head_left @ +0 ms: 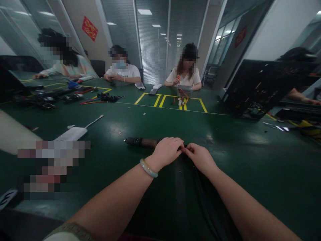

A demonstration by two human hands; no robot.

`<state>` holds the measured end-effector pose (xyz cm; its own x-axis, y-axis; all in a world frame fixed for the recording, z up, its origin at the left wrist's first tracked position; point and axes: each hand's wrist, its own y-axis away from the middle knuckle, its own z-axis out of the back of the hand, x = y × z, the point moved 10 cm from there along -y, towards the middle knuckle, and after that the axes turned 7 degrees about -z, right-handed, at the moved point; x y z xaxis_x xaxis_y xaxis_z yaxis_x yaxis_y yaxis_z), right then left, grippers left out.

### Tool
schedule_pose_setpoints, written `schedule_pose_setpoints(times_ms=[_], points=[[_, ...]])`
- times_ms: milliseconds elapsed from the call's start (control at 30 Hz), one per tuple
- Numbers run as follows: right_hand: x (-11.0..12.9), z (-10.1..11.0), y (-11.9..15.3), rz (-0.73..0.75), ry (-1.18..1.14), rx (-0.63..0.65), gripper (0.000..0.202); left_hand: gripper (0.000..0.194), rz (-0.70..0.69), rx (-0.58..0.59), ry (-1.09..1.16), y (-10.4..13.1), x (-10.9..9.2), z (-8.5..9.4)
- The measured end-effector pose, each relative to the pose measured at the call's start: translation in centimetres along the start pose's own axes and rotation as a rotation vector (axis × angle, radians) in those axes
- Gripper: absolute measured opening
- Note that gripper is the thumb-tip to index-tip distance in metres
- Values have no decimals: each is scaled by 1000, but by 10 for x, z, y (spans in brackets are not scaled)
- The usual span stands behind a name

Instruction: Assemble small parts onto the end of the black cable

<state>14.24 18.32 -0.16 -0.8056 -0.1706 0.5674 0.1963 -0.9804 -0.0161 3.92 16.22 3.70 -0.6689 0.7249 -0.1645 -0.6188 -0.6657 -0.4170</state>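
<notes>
An electric screwdriver lies on the green table, its dark tip pointing left. My left hand rests over its rear end, with the fingers closed at the dark tail. Fingertip to fingertip with it, my right hand pinches the same dark cord where it meets the tool. From there a black cord runs down toward the near edge, between my forearms. My fingers hide the joint between cord and tool. A pale bangle circles my left wrist.
A white adapter box with a short cable lies at left, beside a person's arm. Bundled dark cables lie farther back. Across the table sit several people, one behind a grey box with coloured wires. A black panel stands at right.
</notes>
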Motion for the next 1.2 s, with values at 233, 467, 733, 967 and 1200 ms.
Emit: schedule_pose_setpoints(times_ms=[233, 467, 733, 967, 1200], points=[[23, 14, 4, 90, 240, -143, 16, 29, 33, 3, -12, 0, 0, 5], [35, 1, -2, 218, 280, -79, 13, 43, 32, -35, 21, 1, -2, 8], [43, -1, 1, 374, 410, -114, 19, 58, -78, -96, 5, -1, -17, 19], [-85, 91, 19, -42, 333, -195, 18, 55, -39, -83, 13, 2, -6, 17], [-298, 234, 158, -636, 247, -463, 22, 55, -6, 21, 90, 4, 4, -3]])
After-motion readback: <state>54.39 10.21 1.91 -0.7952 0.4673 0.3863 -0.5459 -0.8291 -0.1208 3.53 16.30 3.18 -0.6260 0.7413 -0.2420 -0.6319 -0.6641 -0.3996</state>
